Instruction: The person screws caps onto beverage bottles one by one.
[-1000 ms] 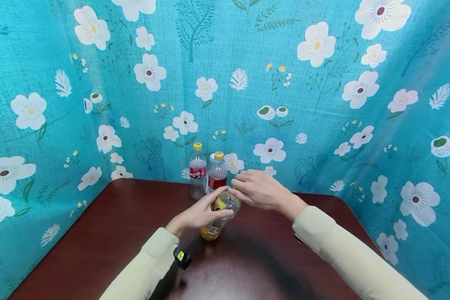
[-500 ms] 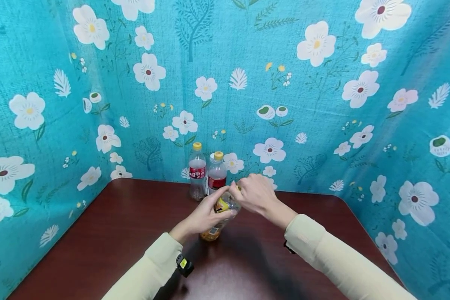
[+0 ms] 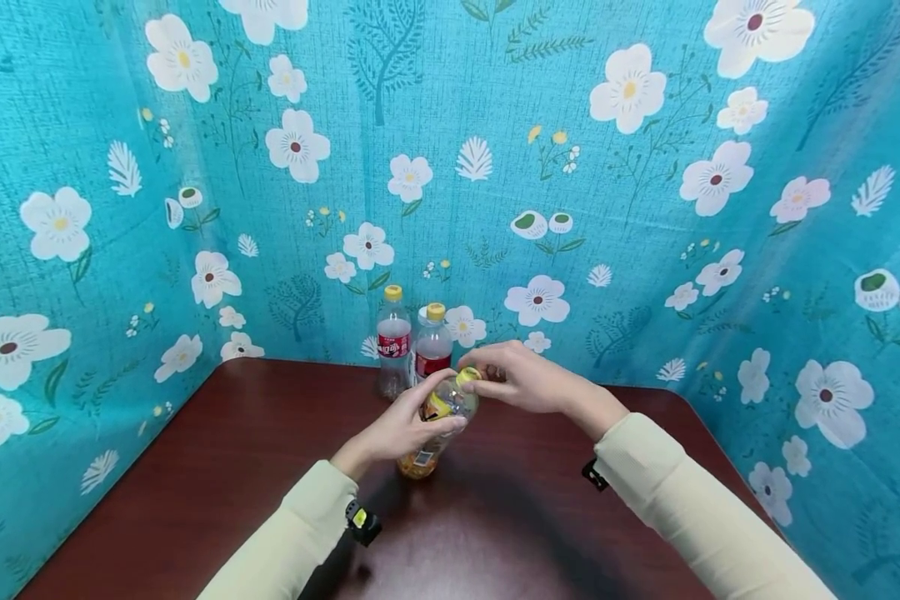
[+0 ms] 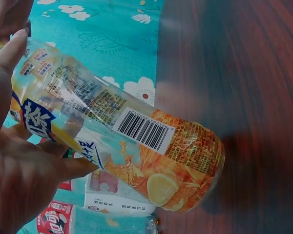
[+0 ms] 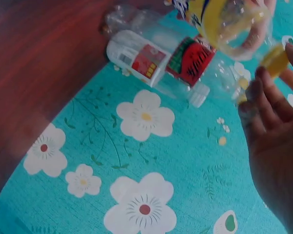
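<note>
A clear plastic drink bottle (image 3: 424, 457) with a yellow and orange label leans to the right, its base low over the table. My left hand (image 3: 399, 431) grips it around its upper body, thumb on the near side. In the left wrist view the bottle's label (image 4: 141, 129) shows a barcode and a lemon slice. At its top is a yellow cap (image 3: 467, 377), which my right hand (image 3: 523, 379) pinches between thumb and fingers. The right wrist view shows the cap (image 5: 275, 60) at those fingertips, beside the bottle's neck.
Two clear bottles with red labels and yellow caps, one at the left (image 3: 393, 342) and one nearer (image 3: 432, 343), stand at the table's back edge. A white bottle (image 5: 136, 56) is beside them. Blue floral cloth (image 3: 540, 167) hangs around the dark red table (image 3: 270, 467).
My right hand turned down over the cap half a second ago, then rotated back up and right, so the cap shows again. My left hand keeps its grip on the bottle, nearly still.
</note>
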### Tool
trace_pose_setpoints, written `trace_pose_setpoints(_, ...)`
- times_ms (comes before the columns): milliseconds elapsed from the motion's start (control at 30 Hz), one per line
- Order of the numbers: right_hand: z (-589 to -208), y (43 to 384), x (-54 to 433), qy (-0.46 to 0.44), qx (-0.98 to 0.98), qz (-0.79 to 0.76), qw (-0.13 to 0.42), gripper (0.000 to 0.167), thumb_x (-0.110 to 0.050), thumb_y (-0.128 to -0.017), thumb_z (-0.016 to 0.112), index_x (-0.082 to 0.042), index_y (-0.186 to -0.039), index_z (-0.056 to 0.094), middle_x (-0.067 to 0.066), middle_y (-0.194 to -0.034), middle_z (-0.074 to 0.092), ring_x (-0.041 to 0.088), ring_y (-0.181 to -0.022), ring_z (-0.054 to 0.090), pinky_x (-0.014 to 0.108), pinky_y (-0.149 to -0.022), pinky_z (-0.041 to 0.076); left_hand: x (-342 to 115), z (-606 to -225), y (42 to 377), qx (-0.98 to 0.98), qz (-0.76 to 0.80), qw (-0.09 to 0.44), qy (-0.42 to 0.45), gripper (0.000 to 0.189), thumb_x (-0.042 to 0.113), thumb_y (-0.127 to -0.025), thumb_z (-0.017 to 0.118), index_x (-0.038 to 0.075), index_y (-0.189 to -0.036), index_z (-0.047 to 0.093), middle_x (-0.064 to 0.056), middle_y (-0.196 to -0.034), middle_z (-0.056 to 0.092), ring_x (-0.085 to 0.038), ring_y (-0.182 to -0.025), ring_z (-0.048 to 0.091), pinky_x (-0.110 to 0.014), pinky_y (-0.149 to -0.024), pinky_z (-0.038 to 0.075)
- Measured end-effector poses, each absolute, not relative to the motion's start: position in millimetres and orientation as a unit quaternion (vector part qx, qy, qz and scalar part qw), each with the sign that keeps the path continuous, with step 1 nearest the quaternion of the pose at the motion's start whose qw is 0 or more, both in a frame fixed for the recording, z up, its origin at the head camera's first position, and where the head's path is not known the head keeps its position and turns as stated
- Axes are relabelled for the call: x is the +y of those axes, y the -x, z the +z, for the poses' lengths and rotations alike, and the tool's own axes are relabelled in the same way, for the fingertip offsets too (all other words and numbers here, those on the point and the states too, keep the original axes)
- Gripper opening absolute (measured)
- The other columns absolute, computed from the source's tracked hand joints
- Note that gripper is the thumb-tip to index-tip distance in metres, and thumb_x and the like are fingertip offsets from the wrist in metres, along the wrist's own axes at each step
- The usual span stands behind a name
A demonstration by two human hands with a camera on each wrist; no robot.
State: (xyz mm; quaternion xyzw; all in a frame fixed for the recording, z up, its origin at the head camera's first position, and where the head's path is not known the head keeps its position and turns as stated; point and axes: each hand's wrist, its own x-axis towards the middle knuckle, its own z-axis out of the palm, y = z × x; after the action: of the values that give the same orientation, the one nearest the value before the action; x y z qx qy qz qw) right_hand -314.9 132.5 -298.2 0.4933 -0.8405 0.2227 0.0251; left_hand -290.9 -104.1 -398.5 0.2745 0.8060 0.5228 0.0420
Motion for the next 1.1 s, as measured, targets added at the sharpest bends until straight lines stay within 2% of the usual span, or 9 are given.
trace_pose_setpoints(100, -297.6, 316.5, 133.6, -0.501, -0.835, 0.228, 0.004, 0.032, -0.03, -0.103, 0.063, -0.01, -0.128, 0.068, -0.008, -0.074, 0.057, 0.014, -0.063, 0.052, 0.03, -0.062, 0.047, -106.1, -398.0, 290.7, 0.808, 0.52, 0.047, -0.273, 0.073, 0.04, -0.097, 0.07, 0.03, -0.159, 0.032, 0.001, -0.157, 0.041, -0.023, -0.135, 0.048, -0.057, -0.109, 0.043)
trace_pose_setpoints(167, -298.8, 316.3, 133.2, -0.502, -0.833, 0.232, 0.008, 0.03, -0.029, -0.103, 0.063, -0.01, -0.125, 0.069, -0.007, -0.073, 0.055, 0.017, -0.062, 0.051, 0.029, -0.06, 0.044, -106.1, -397.7, 290.4, 0.805, 0.523, 0.048, -0.275, 0.072, 0.039, -0.098, 0.07, 0.03, -0.158, 0.033, 0.0, -0.155, 0.044, -0.022, -0.131, 0.051, -0.054, -0.106, 0.046)
trace_pose_setpoints(367, -306.7, 310.0, 124.0, -0.479, -0.837, 0.242, 0.105, 0.017, -0.023, -0.101, 0.068, -0.009, -0.109, 0.072, -0.009, -0.067, 0.051, 0.008, -0.055, 0.044, 0.025, -0.052, 0.039, -100.3, -397.3, 287.5, 0.789, 0.548, 0.018, -0.277, 0.066, 0.03, -0.097, 0.073, 0.03, -0.154, 0.039, -0.003, -0.135, 0.059, -0.021, -0.11, 0.062, -0.04, -0.091, 0.056)
trace_pose_setpoints(500, -307.8, 299.8, 112.0, -0.414, -0.861, 0.252, 0.157, 0.015, -0.02, -0.099, 0.068, -0.007, -0.1, 0.072, -0.008, -0.06, 0.049, 0.005, -0.049, 0.038, 0.025, -0.047, 0.034, -93.6, -397.3, 284.0, 0.794, 0.549, -0.034, -0.259, 0.065, 0.027, -0.096, 0.075, 0.027, -0.152, 0.043, -0.002, -0.132, 0.061, -0.02, -0.107, 0.062, -0.038, -0.089, 0.056)
trace_pose_setpoints(633, -306.2, 287.9, 101.7, -0.312, -0.899, 0.257, 0.164, 0.022, -0.024, -0.099, 0.068, -0.002, -0.095, 0.071, -0.005, -0.055, 0.049, 0.007, -0.045, 0.036, 0.024, -0.043, 0.03, -87.4, -397.6, 282.4, 0.81, 0.528, -0.076, -0.245, 0.067, 0.028, -0.094, 0.076, 0.022, -0.152, 0.043, -0.003, -0.134, 0.06, -0.019, -0.108, 0.061, -0.038, -0.091, 0.056)
trace_pose_setpoints(733, -306.8, 285.1, 99.0, -0.273, -0.913, 0.26, 0.155, 0.026, -0.028, -0.1, 0.068, -0.002, -0.094, 0.07, -0.003, -0.055, 0.047, 0.008, -0.045, 0.035, 0.024, -0.043, 0.029, -86.9, -398.2, 282.3, 0.814, 0.523, -0.079, -0.239, 0.068, 0.027, -0.094, 0.077, 0.022, -0.153, 0.043, -0.003, -0.135, 0.059, -0.019, -0.11, 0.061, -0.038, -0.092, 0.056)
trace_pose_setpoints(900, -314.1, 293.4, 109.4, -0.341, -0.896, 0.243, 0.147, 0.024, -0.033, -0.101, 0.067, -0.011, -0.093, 0.068, -0.006, -0.057, 0.046, 0.007, -0.047, 0.037, 0.024, -0.045, 0.032, -93.5, -400.2, 282.9, 0.802, 0.541, -0.032, -0.251, 0.069, 0.028, -0.095, 0.075, 0.025, -0.154, 0.041, -0.004, -0.136, 0.059, -0.02, -0.109, 0.061, -0.04, -0.091, 0.056)
trace_pose_setpoints(1000, -319.1, 301.7, 119.5, -0.426, -0.865, 0.202, 0.17, 0.016, -0.031, -0.101, 0.066, -0.015, -0.101, 0.069, -0.01, -0.072, 0.055, 0.004, -0.059, 0.046, 0.023, -0.054, 0.042, -98.9, -401.4, 285.0, 0.792, 0.549, 0.003, -0.266, 0.067, 0.028, -0.096, 0.074, 0.026, -0.155, 0.04, -0.005, -0.136, 0.059, -0.022, -0.11, 0.062, -0.042, -0.092, 0.056)
trace_pose_setpoints(1100, -322.0, 307.8, 125.6, -0.491, -0.833, 0.173, 0.189, 0.018, -0.026, -0.103, 0.064, -0.015, -0.115, 0.07, -0.01, -0.093, 0.064, 0.003, -0.076, 0.054, 0.023, -0.067, 0.05, -104.4, -403.2, 286.7, 0.787, 0.552, 0.025, -0.273, 0.067, 0.028, -0.097, 0.073, 0.027, -0.155, 0.039, -0.005, -0.137, 0.058, -0.023, -0.112, 0.061, -0.043, -0.094, 0.056)
